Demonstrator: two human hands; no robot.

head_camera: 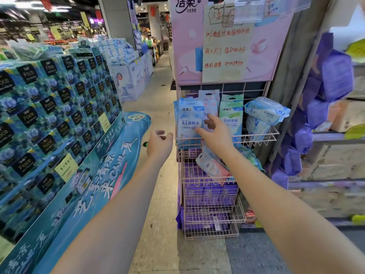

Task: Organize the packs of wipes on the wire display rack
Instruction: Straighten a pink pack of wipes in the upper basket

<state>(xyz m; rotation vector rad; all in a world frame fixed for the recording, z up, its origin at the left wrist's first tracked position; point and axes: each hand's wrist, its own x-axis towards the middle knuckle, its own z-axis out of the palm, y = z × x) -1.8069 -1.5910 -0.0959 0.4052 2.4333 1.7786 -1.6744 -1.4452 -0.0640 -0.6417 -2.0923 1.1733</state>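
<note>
A pink wire display rack [256, 138] stands ahead with several shelves. On its top shelf stand a blue wipes pack [188, 120], a pink pack [211, 107] behind it, a green pack [231, 117] and bulkier white-blue packs [266, 111] at the right. My right hand [216, 131] reaches in with fingers spread, touching the packs between the blue and the green one; it holds nothing. My left hand [159, 144] hovers just left of the rack, fingers loosely curled and empty. A pink pack [212, 167] lies tilted on the second shelf.
Purple packs [205, 192] fill the lower shelves. A pink signboard [227, 40] tops the rack. A large stack of blue tissue boxes [49, 107] stands at the left, with an aisle floor [158, 95] between. Purple packs [325, 91] hang at the right beside cartons [335, 161].
</note>
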